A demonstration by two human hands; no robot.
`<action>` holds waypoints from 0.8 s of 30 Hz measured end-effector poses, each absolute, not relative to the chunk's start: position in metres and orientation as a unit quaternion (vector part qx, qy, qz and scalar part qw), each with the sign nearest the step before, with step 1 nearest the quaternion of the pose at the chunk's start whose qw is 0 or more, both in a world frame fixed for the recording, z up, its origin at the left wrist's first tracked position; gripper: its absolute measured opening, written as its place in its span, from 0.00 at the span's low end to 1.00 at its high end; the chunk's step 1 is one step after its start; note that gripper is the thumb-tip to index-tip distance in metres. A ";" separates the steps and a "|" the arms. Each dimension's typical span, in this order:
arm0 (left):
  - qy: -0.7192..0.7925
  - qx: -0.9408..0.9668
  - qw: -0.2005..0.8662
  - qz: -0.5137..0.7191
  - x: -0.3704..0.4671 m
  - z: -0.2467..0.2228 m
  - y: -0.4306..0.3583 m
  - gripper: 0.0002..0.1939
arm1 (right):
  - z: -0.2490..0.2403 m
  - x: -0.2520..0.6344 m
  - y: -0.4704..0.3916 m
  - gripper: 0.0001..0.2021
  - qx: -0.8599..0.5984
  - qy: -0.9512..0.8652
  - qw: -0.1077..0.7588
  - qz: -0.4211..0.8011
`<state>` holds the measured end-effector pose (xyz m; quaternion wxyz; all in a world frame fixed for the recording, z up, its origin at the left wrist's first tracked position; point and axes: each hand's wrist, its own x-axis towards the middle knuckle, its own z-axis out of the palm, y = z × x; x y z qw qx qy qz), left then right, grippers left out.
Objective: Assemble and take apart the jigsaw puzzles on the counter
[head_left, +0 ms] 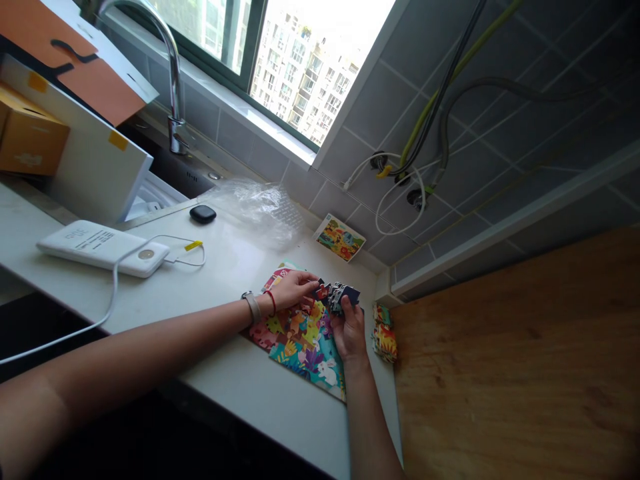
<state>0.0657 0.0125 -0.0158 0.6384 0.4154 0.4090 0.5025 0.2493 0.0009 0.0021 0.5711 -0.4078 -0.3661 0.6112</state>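
Observation:
A colourful jigsaw picture (305, 340) with animals and plants lies on the white counter. Over its right upper part, my right hand (349, 330) is closed around a stack of puzzle pieces (340, 298), several of them seen edge-on. My left hand (294, 289) reaches across the picture from the left and pinches a small dark and red puzzle piece (323, 291) beside the stack. A small printed card (341, 238) leans near the wall. More colourful pieces (385, 335) sit in a pile to the right of my right hand.
Clear crumpled plastic (260, 210) lies behind the picture. Further left are a black case (203, 214), a white power bank (103, 247) with a cable, and a sink with a faucet (175, 100). A wooden panel (520, 353) borders the counter's right side.

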 end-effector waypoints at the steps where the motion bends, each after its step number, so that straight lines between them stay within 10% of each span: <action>1: 0.397 0.426 0.644 0.496 0.067 -0.015 0.011 0.20 | 0.001 0.248 0.000 0.21 -0.412 -0.367 0.565 0.614; 17: 0.349 0.559 0.613 0.436 0.062 -0.007 0.004 0.24 | 0.003 0.247 -0.004 0.21 -0.396 -0.354 0.515 0.673; 24: 0.404 0.716 0.360 0.441 0.053 -0.007 0.006 0.22 | 0.006 0.245 -0.009 0.21 -0.380 -0.373 0.466 0.707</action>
